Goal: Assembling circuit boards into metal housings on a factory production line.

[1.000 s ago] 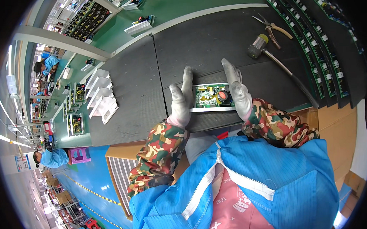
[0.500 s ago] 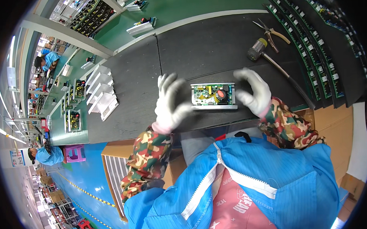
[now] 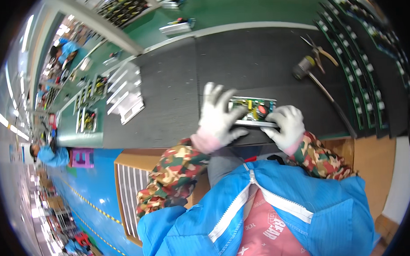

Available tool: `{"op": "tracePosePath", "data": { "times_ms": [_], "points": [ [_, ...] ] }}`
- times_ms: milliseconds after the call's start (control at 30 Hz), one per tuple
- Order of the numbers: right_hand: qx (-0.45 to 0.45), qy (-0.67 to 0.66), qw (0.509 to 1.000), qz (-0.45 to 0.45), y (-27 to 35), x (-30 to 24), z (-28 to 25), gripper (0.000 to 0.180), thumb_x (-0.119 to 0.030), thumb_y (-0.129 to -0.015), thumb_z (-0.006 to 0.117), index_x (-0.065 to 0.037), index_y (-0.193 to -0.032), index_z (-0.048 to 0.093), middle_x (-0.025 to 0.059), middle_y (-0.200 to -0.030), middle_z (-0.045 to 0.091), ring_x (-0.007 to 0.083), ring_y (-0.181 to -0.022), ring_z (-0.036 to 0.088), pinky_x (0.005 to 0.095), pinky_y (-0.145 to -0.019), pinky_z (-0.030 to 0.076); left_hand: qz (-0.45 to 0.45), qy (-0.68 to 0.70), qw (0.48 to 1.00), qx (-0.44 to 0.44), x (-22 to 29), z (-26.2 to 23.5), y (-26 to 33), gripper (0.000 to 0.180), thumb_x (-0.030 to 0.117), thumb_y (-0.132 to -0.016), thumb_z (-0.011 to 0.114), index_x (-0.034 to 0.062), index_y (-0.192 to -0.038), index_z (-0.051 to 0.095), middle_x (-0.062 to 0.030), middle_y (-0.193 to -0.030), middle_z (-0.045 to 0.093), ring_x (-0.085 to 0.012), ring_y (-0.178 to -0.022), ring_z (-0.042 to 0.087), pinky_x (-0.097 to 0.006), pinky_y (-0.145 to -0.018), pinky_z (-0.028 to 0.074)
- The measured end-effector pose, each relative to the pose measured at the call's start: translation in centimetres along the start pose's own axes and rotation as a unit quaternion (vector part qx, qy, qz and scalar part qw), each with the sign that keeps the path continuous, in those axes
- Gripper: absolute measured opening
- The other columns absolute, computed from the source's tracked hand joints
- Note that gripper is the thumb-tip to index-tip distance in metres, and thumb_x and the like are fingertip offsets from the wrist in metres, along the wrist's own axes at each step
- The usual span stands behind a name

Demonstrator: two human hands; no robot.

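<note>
A green circuit board (image 3: pixel 251 104) with a round red-topped part sits in a silver metal bracket (image 3: pixel 254 123) on the black mat, close to its front edge. My left hand (image 3: pixel 216 118), in a white glove, is at the board's left end with the fingers spread; one finger reaches over the left part of the board and hides it. My right hand (image 3: pixel 286 127), also gloved, has its fingers bent around the right front corner of the bracket, thumb in front and fingertips on the right end. The glove covers that corner.
Behind to the right lie a mallet (image 3: pixel 304 67) and pliers (image 3: pixel 318 54) on the black mat (image 3: pixel 167 84). Dark racks of upright boards (image 3: pixel 347 64) stand at the right edge. Silver brackets (image 3: pixel 127 92) sit at the left, with finished-looking units (image 3: pixel 87 121) beyond them.
Both hands have closed in on the circuit board from its sides. The right hand has taken hold of its right end, and the left now reaches over its left end. The view has shifted slightly.
</note>
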State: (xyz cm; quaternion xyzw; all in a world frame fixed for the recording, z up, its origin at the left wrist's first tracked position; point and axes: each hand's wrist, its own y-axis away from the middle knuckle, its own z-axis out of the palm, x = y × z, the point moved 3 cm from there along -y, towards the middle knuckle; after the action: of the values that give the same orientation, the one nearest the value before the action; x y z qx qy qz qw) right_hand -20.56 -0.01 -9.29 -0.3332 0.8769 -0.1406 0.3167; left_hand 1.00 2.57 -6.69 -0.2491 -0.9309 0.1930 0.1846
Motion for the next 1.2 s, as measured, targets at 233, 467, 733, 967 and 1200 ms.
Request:
{"op": "tracePosePath", "data": {
  "times_ms": [233, 467, 733, 967, 1200],
  "points": [
    [-0.115, 0.077, 0.988, -0.067, -3.6, -2.4, -0.2, 0.058, -0.019, -0.068, 0.076, -0.012, -0.122, 0.058, 0.0077, -0.122, 0.057, 0.0298, -0.11, 0.053, 0.0448, -0.095, 0.041, 0.011, -0.047, 0.999, 0.008, 0.9, 1.6, -0.4, 0.022, 0.023, -0.061, 0.079, 0.012, -0.078, 0.07, -0.0085, -0.104, 0.062, -0.0371, -0.118, 0.052, -0.069, -0.113, 0.019],
    [-0.148, 0.24, 0.959, -0.039, -11.4, 4.8, 0.2, 0.052, -0.026, -0.078, 0.071, -0.011, -0.125, 0.055, 0.0058, -0.122, 0.057, 0.0253, -0.111, 0.054, 0.04, -0.092, 0.045, -0.15, -0.271, 0.948, 0.071, -5.5, -10.6, 0.7, 0.072, 0.04, -0.075, 0.078, 0.0047, -0.132, 0.052, -0.0182, -0.133, 0.053, -0.0418, -0.128, 0.042, -0.055, -0.112, 0.024],
    [-0.111, 0.189, 0.971, -0.096, -13.9, -0.3, -3.5, 0.066, -0.039, -0.077, 0.068, -0.01, -0.133, 0.05, 0.0147, -0.133, 0.053, 0.0347, -0.119, 0.054, 0.0512, -0.094, 0.047, -0.351, -0.414, 0.825, -0.157, -24.7, -16.5, 15.8, 0.084, 0.048, -0.083, 0.062, 0.0013, -0.147, 0.035, -0.018, -0.141, 0.049, -0.0379, -0.127, 0.047, -0.053, -0.118, 0.015],
    [-0.118, 0.224, 0.967, 0.022, -11.9, 4.6, -21.6, 0.056, -0.037, -0.082, 0.062, -0.012, -0.132, 0.056, 0.0161, -0.122, 0.063, 0.0332, -0.112, 0.06, 0.047, -0.096, 0.048, -0.274, -0.341, 0.882, -0.172, -27.0, -17.7, 15.3, 0.026, 0.013, -0.076, 0.063, 0.0024, -0.099, 0.066, -0.0184, -0.089, 0.065, -0.037, -0.097, 0.058, -0.05, -0.119, 0.018],
    [0.019, 0.422, 0.817, 0.394, -13.5, 30.8, -34.8, 0.058, -0.054, -0.092, 0.047, -0.02, -0.138, 0.053, 0.0214, -0.128, 0.06, 0.0369, -0.114, 0.06, 0.0456, -0.098, 0.048, -0.014, -0.166, 0.979, -0.121, -14.1, -9.9, -0.4, 0.02, 0.012, -0.077, 0.062, 0.0096, -0.095, 0.068, -0.0095, -0.079, 0.064, -0.0317, -0.082, 0.061, -0.051, -0.113, 0.029]
  ]
}}
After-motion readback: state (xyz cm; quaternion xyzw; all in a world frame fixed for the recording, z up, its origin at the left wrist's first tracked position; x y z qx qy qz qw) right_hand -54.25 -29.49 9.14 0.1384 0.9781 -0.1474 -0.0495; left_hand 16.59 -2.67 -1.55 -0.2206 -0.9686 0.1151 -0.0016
